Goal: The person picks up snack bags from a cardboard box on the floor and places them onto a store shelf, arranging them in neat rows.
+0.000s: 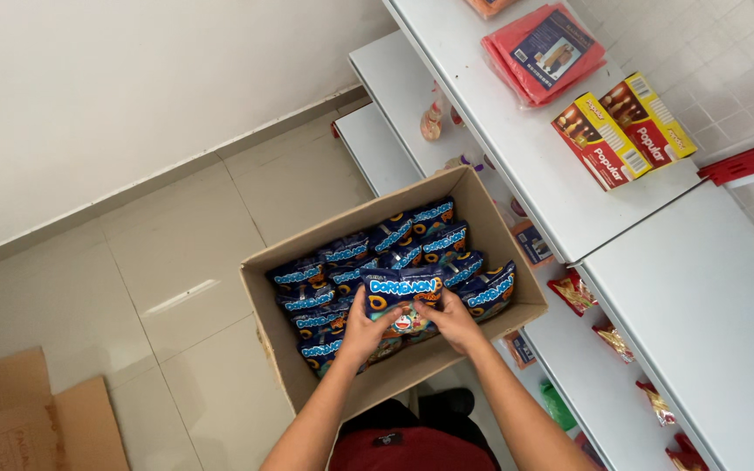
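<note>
Head view: blue snack bag [403,301] upright, both hands' grip, over cardboard box [482,205].

Blue snack packet [403,301] with cartoon print, upright, raised just above matching packets filling open cardboard box [517,262], near edge, centre.

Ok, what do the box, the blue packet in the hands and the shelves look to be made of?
The box looks like plain brown cardboard: matte, with thin folded walls. The blue snack packet held by the left hand and right hand seems to be glossy printed plastic film, crinkled and catching the light. The white shelves look like smooth painted metal, though coated board can't be ruled out.
</note>
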